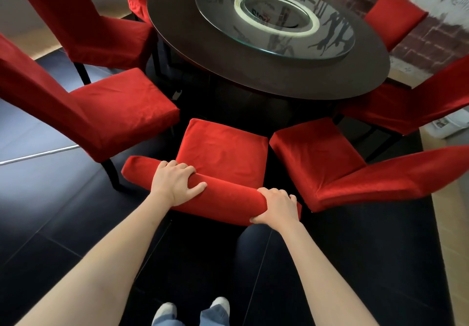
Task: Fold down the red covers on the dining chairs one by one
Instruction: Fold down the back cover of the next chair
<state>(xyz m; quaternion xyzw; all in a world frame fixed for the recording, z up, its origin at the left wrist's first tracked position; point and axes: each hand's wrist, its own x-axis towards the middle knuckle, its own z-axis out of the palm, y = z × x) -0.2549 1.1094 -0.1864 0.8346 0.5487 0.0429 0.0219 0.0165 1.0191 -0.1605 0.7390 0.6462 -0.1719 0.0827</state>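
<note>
We count eight red-covered chairs around the round table (266,79). Three stand to the table's left, two sit at its near edge, one is at its right, and two backs show at its far right rim. The near chair (223,148) is the one we are working on. Its seat faces the table and its back top comes toward us. The cover (228,196) lies bunched in a thick roll along the top of that back.

Our left hand (175,181) is curled over the middle of the roll, fingers gripping its far side, thumb lying along the cloth. Our right hand (276,209) is clamped round the roll's right end, fingers over the top and thumb beneath. The hands are well apart along the roll.

Just right of the near chair, almost touching its seat, stands a second chair (317,158) with its back angled away to the right. On the table lies one glass turntable (274,18) with a pale ring at its centre, mirroring the room. The table's dark base is in shadow beyond the near seat.

The floor (50,211) is dark glossy tile with thin seams. Beyond the table's right side a wall (431,41) shows a brick pattern, writing and a red heart. Our two pale shoes (193,308) and blue trouser hems show nearest us.
</note>
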